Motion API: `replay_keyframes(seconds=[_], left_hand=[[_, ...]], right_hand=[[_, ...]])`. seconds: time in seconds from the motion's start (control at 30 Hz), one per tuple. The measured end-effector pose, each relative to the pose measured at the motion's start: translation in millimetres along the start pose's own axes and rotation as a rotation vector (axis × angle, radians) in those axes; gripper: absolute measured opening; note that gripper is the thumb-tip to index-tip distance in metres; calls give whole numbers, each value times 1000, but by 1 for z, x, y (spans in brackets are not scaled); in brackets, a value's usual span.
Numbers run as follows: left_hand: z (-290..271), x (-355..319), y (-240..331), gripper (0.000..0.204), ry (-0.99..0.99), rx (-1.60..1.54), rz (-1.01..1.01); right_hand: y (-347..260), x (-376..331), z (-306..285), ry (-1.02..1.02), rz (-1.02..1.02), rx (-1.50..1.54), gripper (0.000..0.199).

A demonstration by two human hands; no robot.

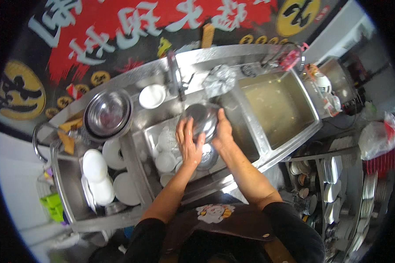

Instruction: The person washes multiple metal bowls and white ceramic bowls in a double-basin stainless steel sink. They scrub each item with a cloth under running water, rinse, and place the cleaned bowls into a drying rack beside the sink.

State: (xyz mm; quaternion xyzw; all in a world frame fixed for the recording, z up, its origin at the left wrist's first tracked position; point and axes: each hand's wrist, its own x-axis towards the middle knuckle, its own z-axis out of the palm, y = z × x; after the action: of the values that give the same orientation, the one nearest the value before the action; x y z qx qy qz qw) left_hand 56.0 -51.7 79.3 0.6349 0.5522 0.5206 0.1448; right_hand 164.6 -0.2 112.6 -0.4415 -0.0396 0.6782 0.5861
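Over the middle sink basin I hold a shiny metal bowl between both hands, its rounded outside showing. My left hand presses on the bowl's near left side, fingers spread against the metal. Around the right side curls my right hand, its thumb and fingers on the bowl. Just below it, a second metal bowl sits in the basin, partly covered by my left hand. White dishes lie in the basin to the left of my hands. A metal tap stands behind the held bowl.
Nested metal bowls sit on the left ledge, with a white bowl farther back. White plates fill the left basin. Cloudy water stands in the right basin, beside a crumpled clear plastic bag. Dish shelves stand at right.
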Motion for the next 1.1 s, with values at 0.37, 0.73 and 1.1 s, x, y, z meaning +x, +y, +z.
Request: replay_keyframes(seconds=[0.37,0.73,1.1], left_hand=[[24,14,-56,36,22,-151,-432],[-15,42,-58,61,-678,-1094,-1401],[-25,9,-63,46,-40,-1560,-1242]], right_hand=[[36,6,-35,-165,-322,-776,44],[17,-23,-22,-284,-310,-726,46],[24,39,-56,-14,-488,-1135,63]])
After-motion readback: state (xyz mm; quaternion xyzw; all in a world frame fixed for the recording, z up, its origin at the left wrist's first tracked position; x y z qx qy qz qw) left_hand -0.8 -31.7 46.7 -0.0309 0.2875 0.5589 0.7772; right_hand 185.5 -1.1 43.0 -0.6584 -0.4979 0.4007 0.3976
